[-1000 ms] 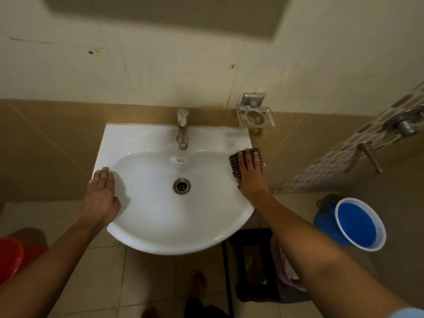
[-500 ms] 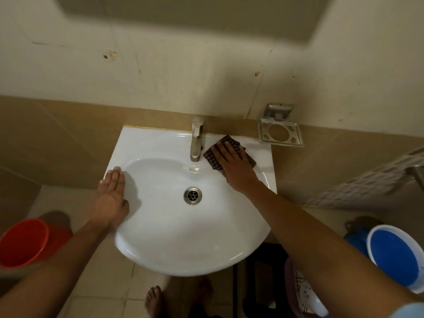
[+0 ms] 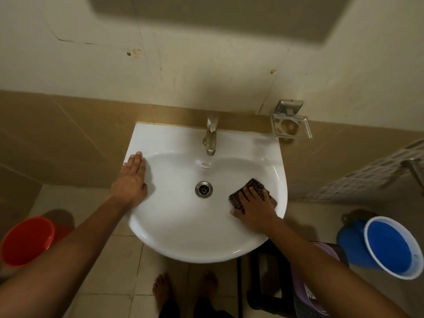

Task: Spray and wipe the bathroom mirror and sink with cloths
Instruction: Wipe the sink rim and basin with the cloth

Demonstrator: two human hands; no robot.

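Head view, sink (image 3: 183, 237): we see a white basin in the middle of the frame, fixed to the wall, with a metal drain (image 3: 204, 189) at its centre.
Faucet (image 3: 211, 136): it stands at the upper edge of the basin, and its spout points down over the bowl.
Right hand (image 3: 254, 208): we see it at the right inner wall of the bowl, fingers spread and laid flat, pressing down on the cloth; it does not curl around it.
Cloth (image 3: 252, 187): dark, with a checked pattern, folded; it lies under the right fingers, between the drain and the right rim, and its far part shows beyond the fingertips.
Left hand (image 3: 132, 180): flat and relaxed, fingers straight and together, it rests on the left rim of the basin and holds nothing.
Soap holder (image 3: 290, 125): metal, on the wall, to the upper right of the basin.
Red bucket (image 3: 25, 242): on the floor at the lower left of the frame.
Blue bucket (image 3: 390, 247): on the floor at the lower right, with a white rim.
Stool (image 3: 266, 283): dark, under the right forearm, beside the basin.
Feet (image 3: 161, 288): bare, on the tiled floor at the lower centre.
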